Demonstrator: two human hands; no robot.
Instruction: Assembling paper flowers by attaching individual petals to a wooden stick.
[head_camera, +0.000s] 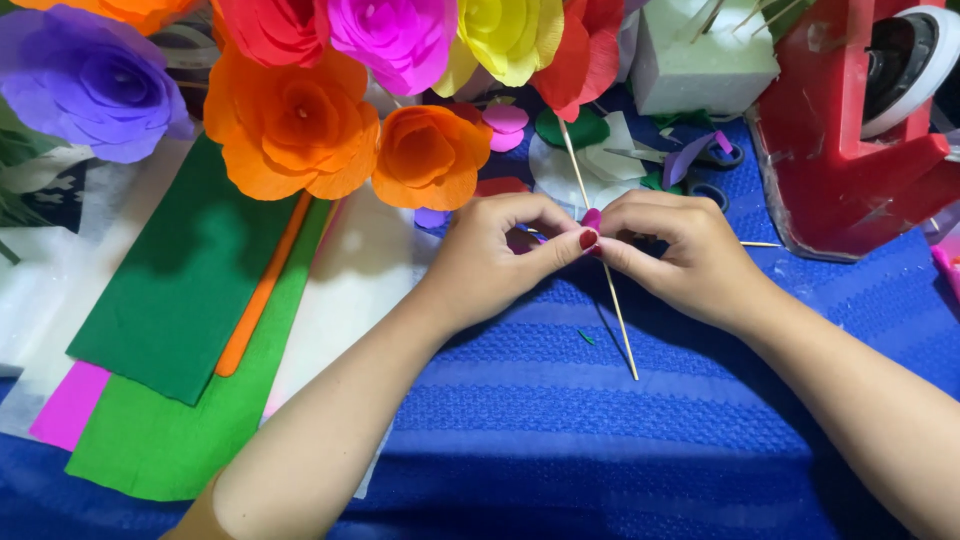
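Head view. Hands meet at centre over the blue cloth (600, 420): left hand (490, 260) and right hand (680, 255) both pinch a small pink paper piece (592, 216) around a thin wooden stick (605, 270), fingertips pressed together on it. Stick lies slanted, lower end resting on the cloth. Only a bud wrapped so far; most petals not yet on, I judge. Finished paper flowers (300, 110) crowd the top. Green paper sheets (180, 330) left, red tape dispenser (850, 140) right, foam block (700, 60) behind. Cut petals (560, 165) just beyond the fingers; nothing blocks the hands.
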